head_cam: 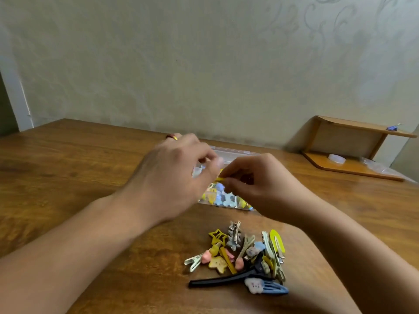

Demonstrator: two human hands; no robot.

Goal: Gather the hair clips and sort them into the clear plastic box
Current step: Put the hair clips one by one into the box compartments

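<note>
A clear plastic box (235, 153) lies on the wooden table, mostly hidden behind my hands; blue and yellow clips (226, 197) show inside its near part. My right hand (256, 184) pinches a small yellow clip (219, 178) above the box. My left hand (172, 175) hovers over the box's left side, fingers blurred and curled toward the same yellow clip; whether it touches the clip is unclear. A pile of loose hair clips (244, 252) lies nearer to me, with a long black clip (224, 279) and a blue cloud clip (265, 287).
A small wooden shelf (353, 146) stands at the back right against the wall, with a white round object (336, 159) on its base and a small blue thing (393, 127) on top. The table's far left edge (34, 128) meets a doorway.
</note>
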